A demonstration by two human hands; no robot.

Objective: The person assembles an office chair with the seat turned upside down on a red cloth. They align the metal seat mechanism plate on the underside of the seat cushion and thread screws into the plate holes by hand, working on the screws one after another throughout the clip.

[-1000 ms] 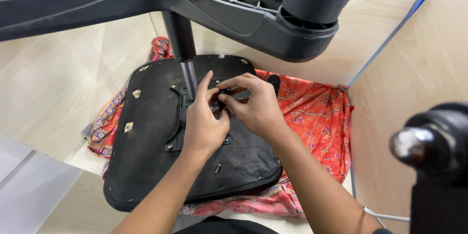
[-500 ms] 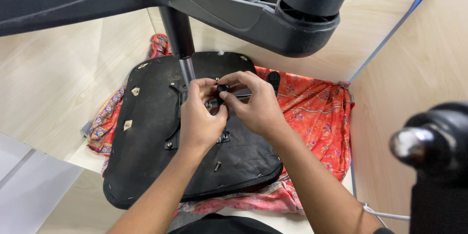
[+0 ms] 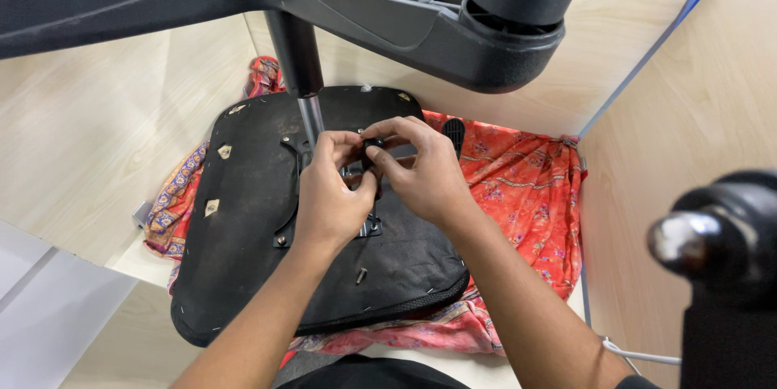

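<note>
With chair inverted, star base [image 3: 388, 12] overhead and gas column [image 3: 301, 73] just behind grip, seat underside [image 3: 243, 251] faces up on red patterned cloth [image 3: 518, 195], cushioning it. Left hand [image 3: 328, 203] and right hand [image 3: 425, 174] meet, fingertips pinching small black knob [image 3: 372, 144] at mechanism plate. Loose bolt [image 3: 361, 276] lies just nearer than grip. No containers visible.

Pale wood-grain floor [image 3: 97, 146]. Directly on it: a red patterned cloth [image 3: 518, 195], spread flat, edges rumpled at left. On the cloth, an upturned black chair seat [image 3: 243, 259]. White cable [image 3: 639, 352] on floor, lower right.
</note>
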